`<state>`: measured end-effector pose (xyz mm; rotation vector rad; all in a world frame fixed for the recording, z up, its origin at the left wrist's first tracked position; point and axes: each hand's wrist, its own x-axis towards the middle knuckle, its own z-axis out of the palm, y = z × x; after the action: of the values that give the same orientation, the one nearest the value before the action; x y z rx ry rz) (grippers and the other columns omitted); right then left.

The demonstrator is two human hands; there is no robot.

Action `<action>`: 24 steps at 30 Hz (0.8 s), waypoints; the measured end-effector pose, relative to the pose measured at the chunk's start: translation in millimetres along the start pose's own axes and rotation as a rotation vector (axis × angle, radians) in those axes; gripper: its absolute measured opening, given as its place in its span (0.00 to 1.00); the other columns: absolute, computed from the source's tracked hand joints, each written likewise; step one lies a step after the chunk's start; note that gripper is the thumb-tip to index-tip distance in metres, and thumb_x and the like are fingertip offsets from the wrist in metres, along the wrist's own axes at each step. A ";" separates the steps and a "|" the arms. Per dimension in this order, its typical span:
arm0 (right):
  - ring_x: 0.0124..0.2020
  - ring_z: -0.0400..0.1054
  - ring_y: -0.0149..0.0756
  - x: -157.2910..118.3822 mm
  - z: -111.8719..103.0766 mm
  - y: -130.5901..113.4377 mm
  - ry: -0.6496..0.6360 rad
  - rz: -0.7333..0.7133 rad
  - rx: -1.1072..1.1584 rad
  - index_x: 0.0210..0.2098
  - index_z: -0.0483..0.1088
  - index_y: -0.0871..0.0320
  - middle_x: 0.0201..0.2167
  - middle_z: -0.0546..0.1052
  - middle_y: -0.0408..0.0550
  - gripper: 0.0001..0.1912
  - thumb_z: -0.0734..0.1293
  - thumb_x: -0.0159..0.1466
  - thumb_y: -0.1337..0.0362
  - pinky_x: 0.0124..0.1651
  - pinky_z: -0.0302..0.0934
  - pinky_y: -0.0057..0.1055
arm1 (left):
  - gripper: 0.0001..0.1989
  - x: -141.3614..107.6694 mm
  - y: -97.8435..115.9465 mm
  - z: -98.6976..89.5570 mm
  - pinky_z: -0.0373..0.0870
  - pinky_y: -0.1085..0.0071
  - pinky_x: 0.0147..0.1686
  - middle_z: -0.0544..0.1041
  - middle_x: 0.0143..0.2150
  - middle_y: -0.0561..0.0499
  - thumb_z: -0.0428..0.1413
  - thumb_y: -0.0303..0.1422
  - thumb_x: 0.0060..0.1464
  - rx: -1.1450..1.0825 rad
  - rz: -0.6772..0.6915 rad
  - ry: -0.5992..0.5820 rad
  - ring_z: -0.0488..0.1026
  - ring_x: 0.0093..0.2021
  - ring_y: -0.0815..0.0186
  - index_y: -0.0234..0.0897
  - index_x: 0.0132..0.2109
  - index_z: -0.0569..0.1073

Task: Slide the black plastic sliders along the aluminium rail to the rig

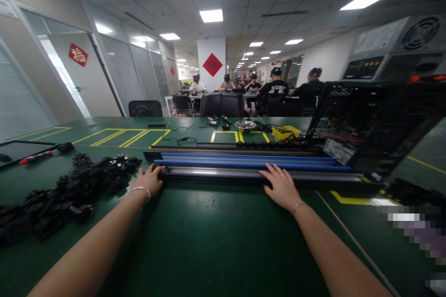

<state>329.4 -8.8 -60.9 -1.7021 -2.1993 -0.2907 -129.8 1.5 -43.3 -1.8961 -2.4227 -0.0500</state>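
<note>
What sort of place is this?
Probably an electronics assembly workshop in an office-like room: an open computer case stands on the green table, a pile of small black parts lies at the left, and several people are in the background.

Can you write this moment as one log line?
left grip: at left end of silver bar; right grip: open on silver bar; behind: blue strip; left: pile of black parts
</note>
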 end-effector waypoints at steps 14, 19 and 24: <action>0.62 0.45 0.43 -0.2 -0.8 -0.3 -0.001 -0.005 0.001 0.53 0.63 0.49 0.61 0.55 0.46 0.24 0.58 0.56 0.62 0.60 0.41 0.47 | 0.30 4.7 -21.8 -1.6 0.56 0.48 0.52 0.54 0.63 0.48 0.46 0.38 0.48 0.057 0.005 0.015 0.42 0.64 0.53 0.53 0.60 0.53; 0.62 0.46 0.43 -0.4 -1.3 -0.7 -0.001 0.001 -0.001 0.53 0.63 0.49 0.61 0.55 0.46 0.24 0.59 0.56 0.63 0.60 0.41 0.47 | 0.29 4.0 -29.0 -0.6 0.46 0.44 0.55 0.54 0.64 0.50 0.46 0.41 0.47 0.136 0.002 0.078 0.38 0.65 0.53 0.54 0.59 0.55; 0.62 0.45 0.43 -0.9 -3.2 -1.9 -0.009 0.000 -0.007 0.53 0.63 0.50 0.62 0.55 0.46 0.24 0.59 0.56 0.63 0.61 0.41 0.46 | 0.29 5.6 -43.2 0.7 0.45 0.45 0.55 0.56 0.63 0.50 0.45 0.43 0.48 0.147 -0.071 0.113 0.39 0.65 0.52 0.51 0.60 0.55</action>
<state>328.3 -11.3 -58.2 -1.7104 -2.2064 -0.2913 -173.0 -3.4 -43.0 -1.6988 -2.3487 0.0176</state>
